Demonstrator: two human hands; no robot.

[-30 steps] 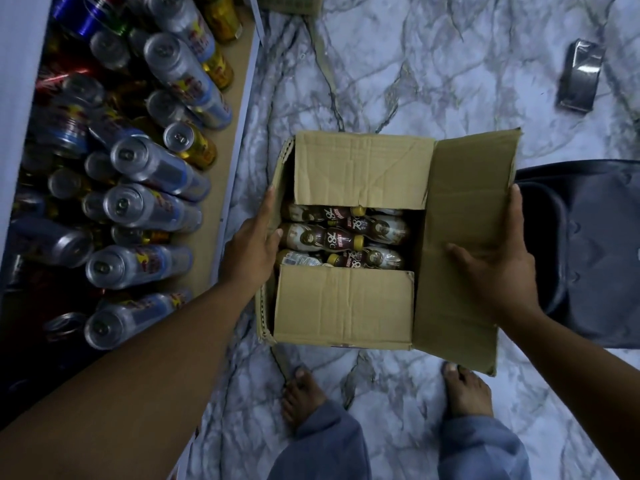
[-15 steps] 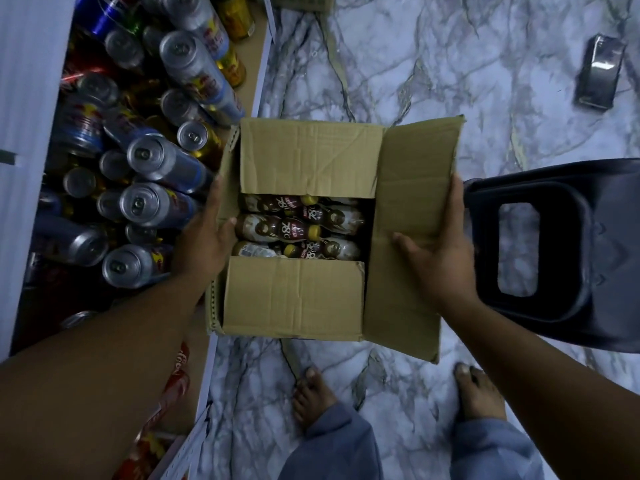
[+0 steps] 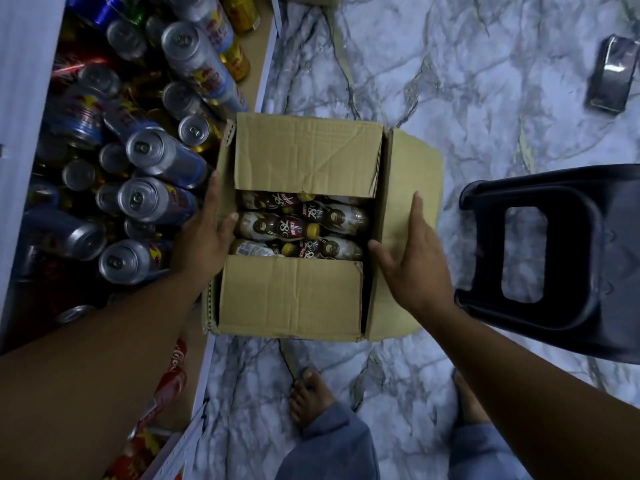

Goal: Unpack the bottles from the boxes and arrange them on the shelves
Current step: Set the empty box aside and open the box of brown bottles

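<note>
Head view: brown cardboard box (image 3: 287, 296) sits mid-frame, above the grey-veined white marble floor (image 3: 450, 81); you can't tell if it rests there. Far and near flaps are folded partly in, and the right flap hangs outward. In the gap between them lie brown plastic bottles with yellow caps (image 3: 277, 225), on their sides, packed in rows.

Your left hand (image 3: 204, 237) is on the box's left wall, fingers straight along the outside and thumb hooked over the rim, so the grip is holding that wall. Your right hand (image 3: 415, 258) lies flat against the right flap, grip wide, with fingers straight and thumb spread toward the box.

Left of frame, silver-topped drink cans (image 3: 145, 199) are crowded on a tan shelf (image 3: 263, 57). A black plastic stool (image 3: 571, 271) is at right. A dark shiny packet (image 3: 611, 76) is at upper right. Your bare feet (image 3: 308, 396) are at the bottom.
</note>
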